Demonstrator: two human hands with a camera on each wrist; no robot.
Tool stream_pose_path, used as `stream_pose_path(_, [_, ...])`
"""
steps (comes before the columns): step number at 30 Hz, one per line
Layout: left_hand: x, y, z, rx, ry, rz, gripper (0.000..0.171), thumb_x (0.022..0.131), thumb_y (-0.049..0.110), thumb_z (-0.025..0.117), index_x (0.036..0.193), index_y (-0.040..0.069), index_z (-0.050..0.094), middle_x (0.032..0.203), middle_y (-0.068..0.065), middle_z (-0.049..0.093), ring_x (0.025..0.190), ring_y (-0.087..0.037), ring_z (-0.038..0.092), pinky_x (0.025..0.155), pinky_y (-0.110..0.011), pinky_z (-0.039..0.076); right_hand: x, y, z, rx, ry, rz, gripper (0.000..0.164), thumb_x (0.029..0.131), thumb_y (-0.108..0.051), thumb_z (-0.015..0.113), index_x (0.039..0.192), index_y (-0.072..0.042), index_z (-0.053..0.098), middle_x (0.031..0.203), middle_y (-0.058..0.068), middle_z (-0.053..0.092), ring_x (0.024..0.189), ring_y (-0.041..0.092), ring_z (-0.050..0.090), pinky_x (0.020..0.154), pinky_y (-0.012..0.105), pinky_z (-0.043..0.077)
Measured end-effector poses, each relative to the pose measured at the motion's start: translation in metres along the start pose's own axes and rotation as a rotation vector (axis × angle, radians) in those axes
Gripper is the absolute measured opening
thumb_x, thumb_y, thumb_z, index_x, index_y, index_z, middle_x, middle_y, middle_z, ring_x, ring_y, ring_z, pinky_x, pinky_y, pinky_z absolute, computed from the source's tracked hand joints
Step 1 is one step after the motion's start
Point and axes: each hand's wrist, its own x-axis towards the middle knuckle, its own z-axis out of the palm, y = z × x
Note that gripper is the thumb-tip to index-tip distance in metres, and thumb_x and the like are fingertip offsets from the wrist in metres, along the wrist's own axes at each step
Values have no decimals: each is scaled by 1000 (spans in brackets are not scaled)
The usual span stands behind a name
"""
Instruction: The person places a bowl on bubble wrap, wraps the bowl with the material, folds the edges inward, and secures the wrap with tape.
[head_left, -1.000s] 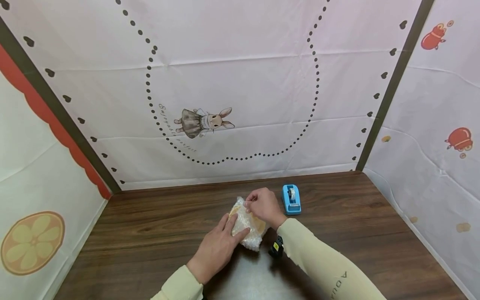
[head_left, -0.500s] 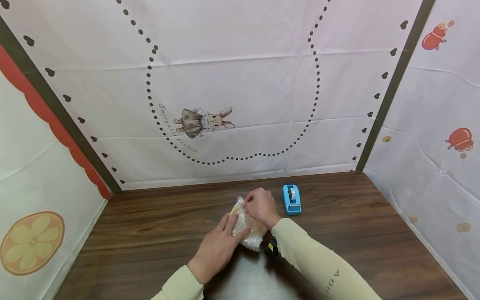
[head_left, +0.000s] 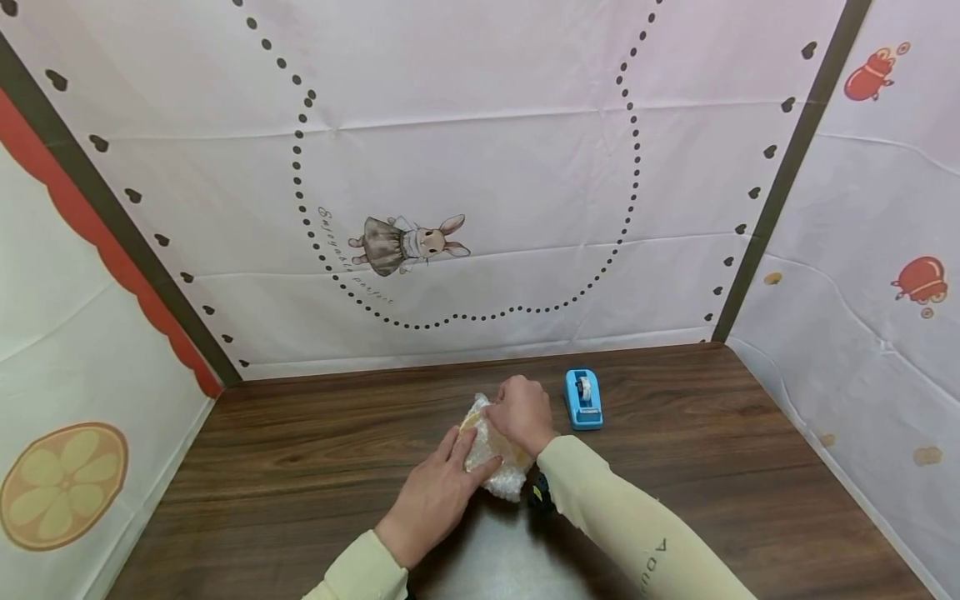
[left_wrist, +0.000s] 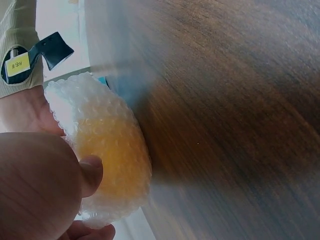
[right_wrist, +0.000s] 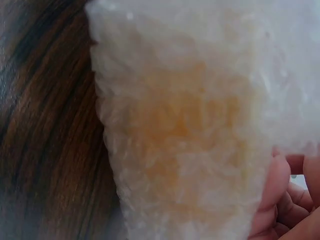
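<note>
A small package in bubble wrap [head_left: 507, 482], with something yellow-orange showing through, lies on the table in the head view. My left hand [head_left: 431, 498] holds it from the near left, its fingers along the left side and its thumb over the near part. In the left wrist view that thumb [left_wrist: 91, 175] presses against the wrap. My right hand [head_left: 520, 414] is at the package's far right, fingers curled, pinching at the wrap near its upper end. Its fingertips are hidden in the head view; the right wrist view shows fingers [right_wrist: 275, 182] against the wrap's edge.
A light-blue tape dispenser [head_left: 583, 404] with a roll in it stands just right of my right hand. The dark wood table [head_left: 300, 467] meets printed white cloth walls [head_left: 525, 192] at the back and sides.
My right hand has turned and shifted slightly left over the package, its wrist and sleeve moving left too. The left hand and the package hold nearly still.
</note>
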Motion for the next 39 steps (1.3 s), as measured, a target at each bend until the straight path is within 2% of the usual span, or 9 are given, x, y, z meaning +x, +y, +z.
stream_pose_path(6, [0,-1,0,5,-23,-8,46,94,10,74,134,34,70,143,-21,61,131,-39,63,67,-34,64,2,1,-5,-13,-43,-22,40,89,-27,83,58,-16,60,56,-3,59,53,14,55,49,27,42])
stream_pose_path(12, [0,0,1,-10,-7,-11,47,93,10,75,133,34,71,143,-21,62,131,-39,63,68,-36,65,5,7,-16,32,-72,-162,28,92,-23,81,70,-15,66,68,-1,65,59,13,54,53,26,43])
stream_pose_path(14, [0,0,0,-9,-5,-12,47,92,10,75,133,34,71,143,-20,62,131,-39,63,69,-36,65,7,12,-19,33,-77,-260,17,93,-20,80,79,-14,73,78,0,69,67,13,60,60,28,49])
stream_pose_path(16, [0,0,0,-9,-15,-11,48,93,10,76,133,34,70,143,-20,61,132,-39,62,69,-36,65,9,16,-21,12,-106,-368,6,94,-18,78,93,-13,80,94,1,72,84,16,65,73,34,56])
stream_pose_path(19, [0,0,-2,-9,-41,-11,48,93,11,75,135,35,70,145,-19,61,133,-39,62,69,-35,65,13,23,-22,-52,-167,-519,20,95,-20,78,114,-16,81,121,3,69,110,21,62,92,43,57])
stream_pose_path(22, [0,0,-3,-6,-57,-12,48,94,12,75,136,35,69,146,-19,60,134,-39,61,69,-34,65,16,28,-23,-113,-225,-593,29,94,-24,79,123,-20,79,142,5,63,125,27,56,102,47,54])
stream_pose_path(25, [0,0,-4,1,-57,-10,49,94,12,76,136,35,69,145,-18,60,133,-38,61,69,-34,64,18,32,-21,-134,-251,-615,33,94,-27,79,126,-20,77,151,6,58,130,31,55,106,50,52])
stream_pose_path(29, [-1,0,-4,5,-59,-6,49,93,12,76,136,35,69,145,-19,61,133,-39,62,69,-33,64,20,36,-18,-134,-252,-631,32,94,-28,78,125,-21,78,154,6,57,131,32,55,107,51,51])
stream_pose_path(39, [-1,1,-2,21,-31,-4,49,93,12,76,136,33,69,143,-19,62,131,-38,63,67,-32,64,21,43,-7,-81,-200,-653,23,94,-24,77,116,-19,82,143,3,68,121,25,58,100,45,54])
